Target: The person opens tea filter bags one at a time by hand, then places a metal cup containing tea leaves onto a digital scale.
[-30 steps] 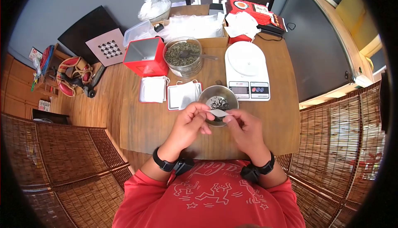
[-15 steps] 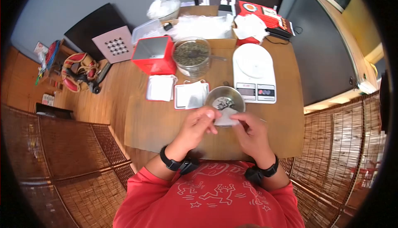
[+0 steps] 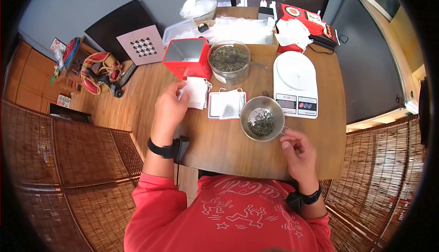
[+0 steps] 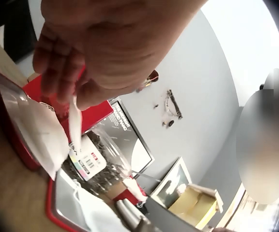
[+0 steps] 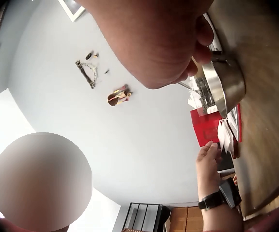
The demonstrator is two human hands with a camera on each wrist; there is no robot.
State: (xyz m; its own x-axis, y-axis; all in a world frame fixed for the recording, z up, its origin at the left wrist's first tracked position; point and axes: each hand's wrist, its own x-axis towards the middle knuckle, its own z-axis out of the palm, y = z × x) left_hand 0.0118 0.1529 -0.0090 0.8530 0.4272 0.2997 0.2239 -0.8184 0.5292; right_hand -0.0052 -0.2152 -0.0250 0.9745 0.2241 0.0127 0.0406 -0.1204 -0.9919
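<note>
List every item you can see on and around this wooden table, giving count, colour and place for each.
Round steel bowl of dark tea leaves: one, silver, front centre.
White digital kitchen scale: one, right of the bowl.
Clear glass jar of green tea leaves: one, behind the trays.
Red square tin: one, open, left of the jar.
Red-rimmed tray of white paper sachets: one, left of the bowl.
Stack of white paper sachets: one, under the left hand.
Left hand: pinches the top sachet.
Right hand: loosely curled beside the bowl.
</note>
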